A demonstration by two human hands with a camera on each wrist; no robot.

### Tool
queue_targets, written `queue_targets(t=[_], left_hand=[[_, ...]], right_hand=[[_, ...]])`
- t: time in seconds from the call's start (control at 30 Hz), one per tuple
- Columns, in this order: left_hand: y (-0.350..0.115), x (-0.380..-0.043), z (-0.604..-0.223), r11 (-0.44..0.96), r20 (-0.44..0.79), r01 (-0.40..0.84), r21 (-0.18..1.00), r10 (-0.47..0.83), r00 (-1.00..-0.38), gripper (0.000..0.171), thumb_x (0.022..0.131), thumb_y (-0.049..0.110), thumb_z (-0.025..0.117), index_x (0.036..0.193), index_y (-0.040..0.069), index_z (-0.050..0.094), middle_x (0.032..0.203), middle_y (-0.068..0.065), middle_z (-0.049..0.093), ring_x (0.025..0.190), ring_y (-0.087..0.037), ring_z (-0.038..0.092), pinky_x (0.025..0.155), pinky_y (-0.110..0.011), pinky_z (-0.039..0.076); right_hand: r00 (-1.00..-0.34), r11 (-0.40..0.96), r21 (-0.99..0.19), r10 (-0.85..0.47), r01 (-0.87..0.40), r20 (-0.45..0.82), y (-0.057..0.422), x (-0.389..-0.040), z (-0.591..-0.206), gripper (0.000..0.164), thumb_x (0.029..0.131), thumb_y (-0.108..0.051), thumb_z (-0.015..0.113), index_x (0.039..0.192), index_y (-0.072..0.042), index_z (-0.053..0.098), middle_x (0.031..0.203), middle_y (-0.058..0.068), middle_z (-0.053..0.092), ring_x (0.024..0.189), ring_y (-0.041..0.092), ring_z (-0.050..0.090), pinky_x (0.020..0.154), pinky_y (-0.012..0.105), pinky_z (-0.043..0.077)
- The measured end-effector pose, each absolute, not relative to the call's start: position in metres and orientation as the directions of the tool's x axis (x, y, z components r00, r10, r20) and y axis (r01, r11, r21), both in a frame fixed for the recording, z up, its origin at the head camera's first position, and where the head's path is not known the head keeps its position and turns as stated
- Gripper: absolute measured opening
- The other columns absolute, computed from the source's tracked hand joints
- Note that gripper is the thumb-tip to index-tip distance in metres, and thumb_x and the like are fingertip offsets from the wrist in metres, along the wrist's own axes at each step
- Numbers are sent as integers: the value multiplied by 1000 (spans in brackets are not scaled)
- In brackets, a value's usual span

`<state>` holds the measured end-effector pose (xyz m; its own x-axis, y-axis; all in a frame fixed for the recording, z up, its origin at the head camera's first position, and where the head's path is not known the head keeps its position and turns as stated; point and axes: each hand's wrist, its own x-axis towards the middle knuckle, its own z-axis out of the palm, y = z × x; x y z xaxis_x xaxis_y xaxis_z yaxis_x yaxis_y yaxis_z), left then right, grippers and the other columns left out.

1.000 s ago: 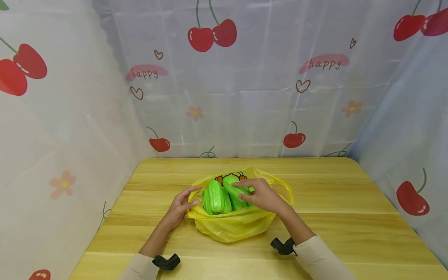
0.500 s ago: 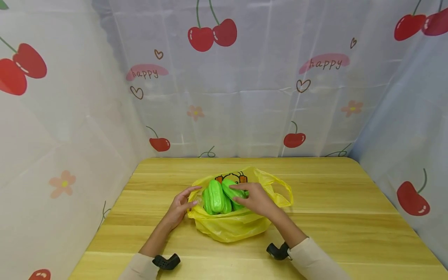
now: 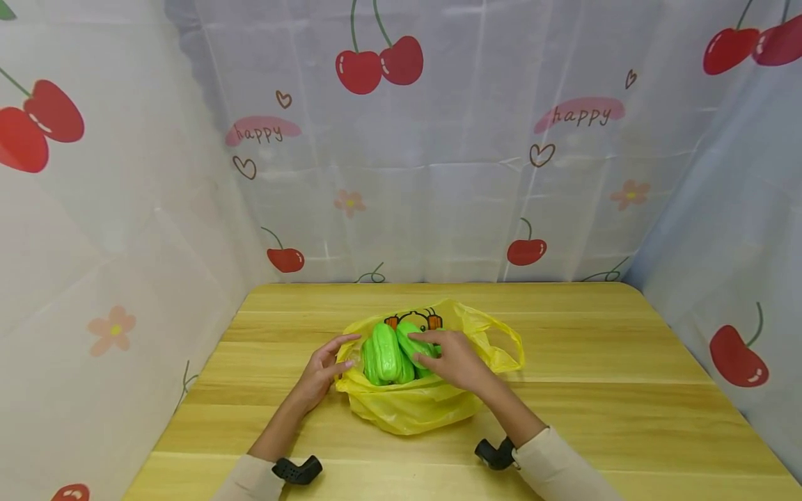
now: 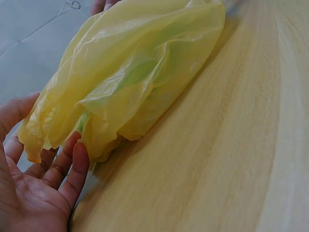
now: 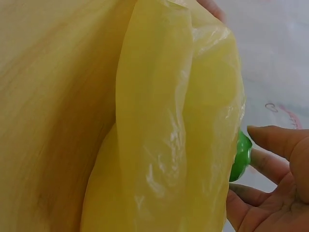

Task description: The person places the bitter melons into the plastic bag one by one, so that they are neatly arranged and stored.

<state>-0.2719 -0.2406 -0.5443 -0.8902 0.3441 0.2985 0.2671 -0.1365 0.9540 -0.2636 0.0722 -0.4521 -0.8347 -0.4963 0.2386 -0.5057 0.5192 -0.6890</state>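
Note:
A yellow plastic bag [image 3: 413, 410] lies with its mouth spread, holding several glossy green, ridged, pepper-shaped pieces. One green piece [image 3: 387, 353] points toward the front at the left. Another green piece [image 3: 410, 339] leans beside it, partly covered by my right hand [image 3: 454, 358]. That hand reaches over the bag's right side with thumb and fingers extended. In the right wrist view the thumb stands close to a green end [image 5: 241, 157] poking past the bag. My left hand [image 3: 322, 372] rests at the bag's left edge, and in the left wrist view its fingertips [image 4: 79, 150] touch the plastic.
The bag's loop handle [image 3: 515, 341] lies at its right on the wooden table [image 3: 595, 403]. White cherry-print curtains [image 3: 401, 181] enclose the table at the back and both sides. A black camera mount [image 3: 297, 470] sits on each wrist.
My right hand has shifted a little to the left over the green pieces, and the piece under it has slid slightly left. My left hand stays still.

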Motion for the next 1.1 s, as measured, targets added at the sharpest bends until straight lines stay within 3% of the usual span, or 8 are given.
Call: queue_targets(t=[0.2,0.33,0.47,0.53,0.63,0.77,1.1], left_hand=[[-240,-272,-544,-135,299,268,954,342,-891,51,97,-2,59,145,-11,44,155,-28,35,153,-35,8,119,-61,0],[-241,-272,-545,-134,298,267,954,343,-891,50,97,-2,59,145,-11,45,156,-28,35,153,-36,7,119,-61,-1],[-241,-272,-545,-137,296,264,955,345,-891,50,98,-2,59,145,-10,45,157,-27,33,154,-35,5,119,-62,-1],[-241,-272,-545,-138,296,264,955,345,-891,50,98,-2,58,145,-10,45,157,-27,33,154,-35,5,119,-61,-1],[-241,-272,-545,-140,298,266,954,348,-889,51,98,-3,58,145,-11,43,157,-27,33,154,-35,5,119,-61,-1],[-241,-272,-545,-136,299,268,954,349,-888,52,98,-3,58,146,-15,40,157,-28,33,154,-36,5,119,-62,-2],[-240,-272,-544,-129,293,263,956,347,-891,52,98,-2,58,146,-14,41,157,-28,33,154,-35,5,119,-62,-2]], right_hand=[[-839,497,-724,-503,-479,210,73,-263,-451,35,102,-9,59,137,-10,66,134,19,64,37,5,24,40,23,33],[-843,489,-738,-498,-465,201,73,-264,-451,35,102,-8,60,136,-10,66,137,19,62,41,9,33,40,23,33],[-843,486,-736,-493,-471,215,74,-265,-452,34,99,-10,65,133,-9,68,136,17,63,75,18,64,46,24,38],[-843,490,-729,-490,-477,223,74,-265,-453,34,98,-11,67,132,-9,69,135,16,64,100,23,68,51,25,43],[-841,496,-720,-489,-485,230,73,-264,-454,35,97,-12,70,131,-9,70,134,15,65,111,29,67,66,29,52],[-841,496,-719,-489,-487,232,73,-264,-454,35,95,-13,72,130,-9,70,132,14,66,112,31,67,83,39,58],[-837,493,-714,-490,-497,245,72,-264,-456,35,94,-14,74,128,-8,71,132,16,66,107,32,69,82,42,59]])
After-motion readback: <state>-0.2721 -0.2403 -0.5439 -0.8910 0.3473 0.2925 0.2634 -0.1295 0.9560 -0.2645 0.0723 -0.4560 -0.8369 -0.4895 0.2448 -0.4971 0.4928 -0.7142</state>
